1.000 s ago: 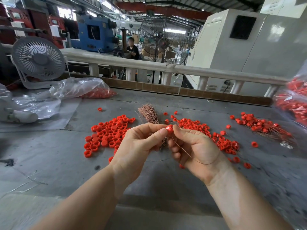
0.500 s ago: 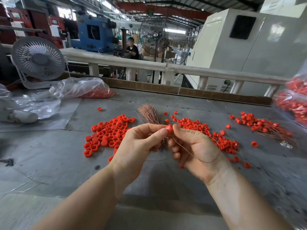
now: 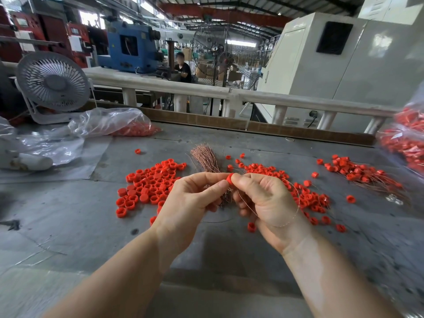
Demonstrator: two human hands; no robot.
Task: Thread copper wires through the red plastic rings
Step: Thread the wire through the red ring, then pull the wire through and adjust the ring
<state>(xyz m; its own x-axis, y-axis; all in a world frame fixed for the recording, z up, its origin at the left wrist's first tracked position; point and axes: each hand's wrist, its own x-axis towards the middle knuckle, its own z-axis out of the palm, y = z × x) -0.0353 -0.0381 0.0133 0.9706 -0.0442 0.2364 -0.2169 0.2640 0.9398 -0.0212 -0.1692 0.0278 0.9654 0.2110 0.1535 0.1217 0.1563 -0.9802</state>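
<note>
On the table (image 3: 68, 226) lie ring piles (image 3: 146, 187) and a wire bundle (image 3: 205, 158). Above it, my left hand (image 3: 190, 203) and right hand (image 3: 266, 200) together pinch one ring (image 3: 229, 179); a wire (image 3: 296, 203) loops past my right wrist.

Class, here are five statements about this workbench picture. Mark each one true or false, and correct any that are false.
1. Both hands, left and right, meet at one small red plastic ring. True.
2. The bundle of thin copper wires lies beyond the hands. True.
3. The grey table fan stands at the table's right end. False: it stands at the far left.
4. The clear plastic bag beside the fan is empty. False: red pieces show inside it.
5. A thin copper wire loops around the right hand. True.
</note>
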